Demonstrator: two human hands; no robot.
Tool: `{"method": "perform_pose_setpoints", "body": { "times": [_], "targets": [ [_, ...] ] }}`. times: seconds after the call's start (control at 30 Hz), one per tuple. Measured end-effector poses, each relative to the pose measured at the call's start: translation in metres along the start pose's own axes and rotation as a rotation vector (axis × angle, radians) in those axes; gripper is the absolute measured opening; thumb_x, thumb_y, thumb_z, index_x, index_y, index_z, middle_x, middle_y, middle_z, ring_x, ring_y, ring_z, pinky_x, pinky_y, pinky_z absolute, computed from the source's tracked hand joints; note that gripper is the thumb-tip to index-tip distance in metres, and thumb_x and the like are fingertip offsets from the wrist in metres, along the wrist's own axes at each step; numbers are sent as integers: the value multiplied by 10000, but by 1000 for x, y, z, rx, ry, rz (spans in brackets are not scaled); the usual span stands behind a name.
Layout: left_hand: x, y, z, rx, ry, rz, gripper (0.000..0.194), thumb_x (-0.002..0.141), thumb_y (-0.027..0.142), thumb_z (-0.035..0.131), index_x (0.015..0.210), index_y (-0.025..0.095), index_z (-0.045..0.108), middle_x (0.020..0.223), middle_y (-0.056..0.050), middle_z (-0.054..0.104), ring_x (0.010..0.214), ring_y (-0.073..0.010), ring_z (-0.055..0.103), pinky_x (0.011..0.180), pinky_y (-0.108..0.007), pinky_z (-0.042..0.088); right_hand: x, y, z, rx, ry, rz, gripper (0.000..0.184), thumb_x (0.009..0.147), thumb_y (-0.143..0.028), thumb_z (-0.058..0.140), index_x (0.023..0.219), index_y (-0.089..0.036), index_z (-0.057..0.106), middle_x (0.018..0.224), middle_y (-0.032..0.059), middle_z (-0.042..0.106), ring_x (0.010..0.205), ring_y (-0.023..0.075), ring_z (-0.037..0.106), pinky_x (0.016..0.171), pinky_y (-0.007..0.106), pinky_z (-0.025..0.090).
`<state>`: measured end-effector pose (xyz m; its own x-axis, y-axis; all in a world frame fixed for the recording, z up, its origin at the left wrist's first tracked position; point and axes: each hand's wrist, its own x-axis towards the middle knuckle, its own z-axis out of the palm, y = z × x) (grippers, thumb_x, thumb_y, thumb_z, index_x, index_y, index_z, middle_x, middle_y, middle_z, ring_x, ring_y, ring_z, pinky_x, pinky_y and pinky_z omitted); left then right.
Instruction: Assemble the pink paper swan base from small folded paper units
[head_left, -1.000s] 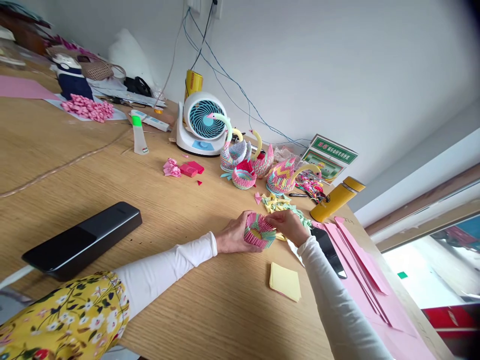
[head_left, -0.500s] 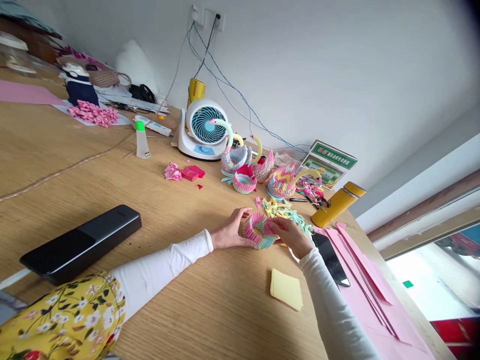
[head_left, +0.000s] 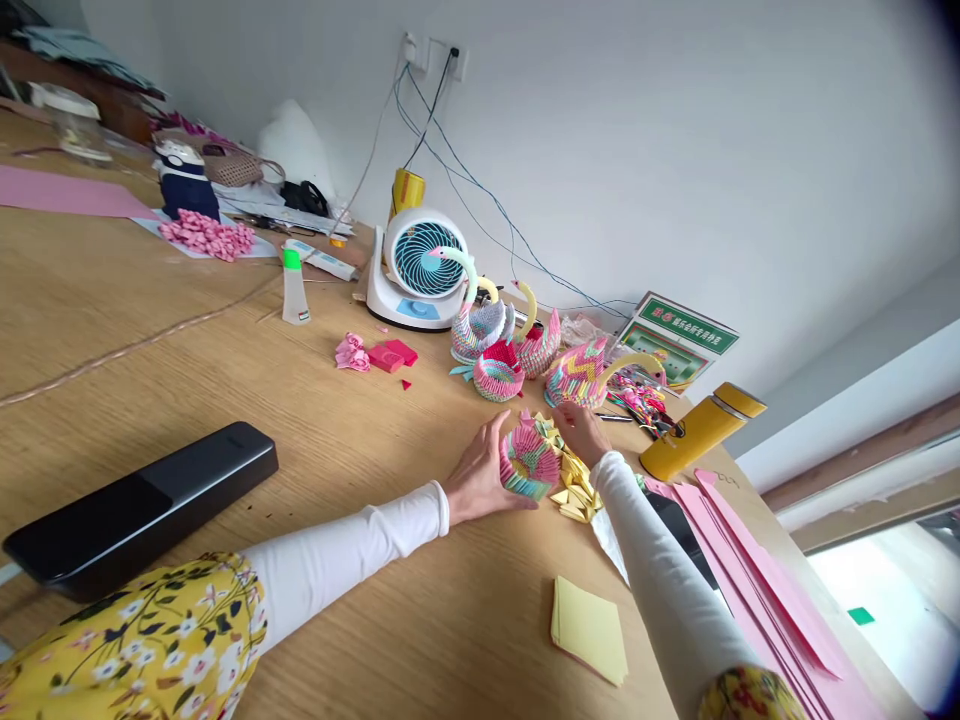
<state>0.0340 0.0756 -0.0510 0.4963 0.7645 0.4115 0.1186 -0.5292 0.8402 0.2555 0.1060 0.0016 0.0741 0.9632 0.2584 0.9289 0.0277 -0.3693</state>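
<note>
My left hand (head_left: 484,470) is wrapped round a small round bowl of folded paper pieces (head_left: 529,458), pink with a green-blue side and a yellow inside. The bowl is tilted so that its inside shows. Away from the bowl, my right hand (head_left: 585,432) is over a pile of yellow folded paper pieces (head_left: 574,490), with its fingers curled together. What those fingers hold, if anything, is hidden. Behind the hands stand a pink-rimmed paper basket (head_left: 499,380), a pink and yellow paper swan (head_left: 576,375) and a pale blue paper swan (head_left: 472,330).
Yellow paper squares (head_left: 589,628) lie in front. A yellow bottle (head_left: 701,430), phone (head_left: 679,530) and pink sheets (head_left: 772,570) are at right. A white fan (head_left: 416,265), a glue bottle (head_left: 295,290), pink pieces (head_left: 206,235) and a black device (head_left: 142,500) are further left.
My right hand has left the paper bowl and moved up and right to the folded pieces. The left hand keeps its hold on the bowl. The view has shifted slightly.
</note>
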Motion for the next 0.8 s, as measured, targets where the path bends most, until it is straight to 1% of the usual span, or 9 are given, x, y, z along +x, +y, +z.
{"method": "perform_pose_setpoints", "body": {
  "times": [0.03,0.13,0.23,0.3,0.4,0.5,0.67,0.73,0.8],
  "targets": [
    [2,-1,2,-24,-12,21,1275,506,439,846,1451,184,28,1465,-202,229,1362,-341,259,1109,-499,268,11,2,5,-31,-7,-29,300,854,-333,491,989,-140,677,970,152,695,925,276,647,816,415,484],
    [4,0,1,-71,-36,66,1174,576,379,819,1445,184,54,1451,-194,260,1336,-313,318,1098,-473,306,33,4,23,-80,-74,-118,304,808,-289,580,1080,-178,656,1098,121,668,1030,260,601,886,401,442],
    [5,0,-6,-51,-27,59,1087,604,331,797,1435,186,111,1450,-182,257,1333,-314,317,1099,-477,303,38,5,38,-108,-142,-199,268,821,-271,573,1064,-198,659,1114,89,666,1034,227,594,872,347,438],
    [7,-2,-12,-26,-12,44,1063,606,305,789,1427,189,124,1442,-166,267,1326,-304,321,1105,-461,299,34,9,42,-129,-170,-230,237,827,-248,555,1027,-182,666,1062,90,678,982,212,608,838,317,441],
    [12,-8,-18,20,-5,37,1025,630,286,758,1418,157,116,1437,-172,256,1321,-290,313,1117,-427,286,22,16,37,-159,-185,-243,234,844,-230,508,1000,-156,666,976,95,682,894,196,620,792,293,441],
    [22,-12,-17,32,-3,60,996,657,283,736,1416,135,107,1427,-182,260,1311,-289,317,1113,-415,291,5,21,25,-176,-199,-264,246,867,-223,460,988,-155,664,966,92,673,894,186,616,795,278,432],
    [46,-18,-1,-2,32,99,940,667,224,727,1398,148,142,1397,-177,293,1310,-290,313,1118,-423,274,-21,22,10,-180,-225,-309,224,875,-227,447,934,-173,657,928,86,674,849,189,621,753,274,440],
    [56,-20,7,-32,22,120,941,671,214,734,1397,156,138,1386,-173,313,1320,-291,303,1116,-429,277,-28,22,6,-176,-231,-317,216,874,-227,444,890,-181,654,887,76,676,811,186,624,729,270,446],
    [65,-23,14,-35,-2,140,926,682,227,739,1393,164,150,1354,-163,362,1287,-284,354,1099,-424,308,-34,23,3,-172,-232,-321,225,878,-226,432,845,-185,651,871,69,676,793,180,628,719,265,451]
  ]
}}
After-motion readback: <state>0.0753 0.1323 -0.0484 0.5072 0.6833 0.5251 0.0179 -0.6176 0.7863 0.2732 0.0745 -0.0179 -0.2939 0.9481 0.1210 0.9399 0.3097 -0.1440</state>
